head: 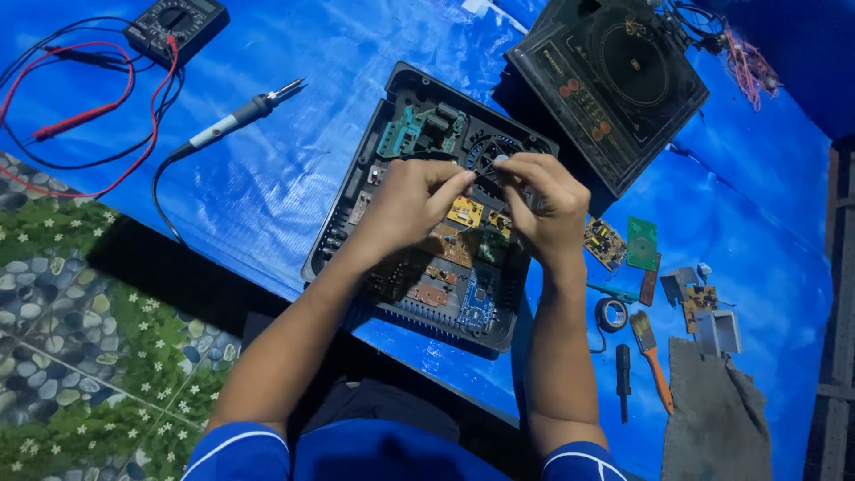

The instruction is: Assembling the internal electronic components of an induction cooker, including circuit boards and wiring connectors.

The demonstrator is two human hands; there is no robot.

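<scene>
Fan [492,153] under both hands' grip

Lighting's pretty even and cool here, everything has a strong blue cast from the tarp [267,178], which is bright and saturated in the middle of the frame. The top right corner falls off into deep shadow, and the right edge is dark too. Soft sheen runs along the wrinkles of the tarp, no harsh glare though. The glossy cooktop [614,80] picks up a faint reflection. Shadows are soft: a dark patch sits under the arms and below the open case [356,205]. Focus is decent in the center, the hands [481,200] look slightly soft, and small parts at the right are mushy. Straight lines bend a little at the edges.
</scene>
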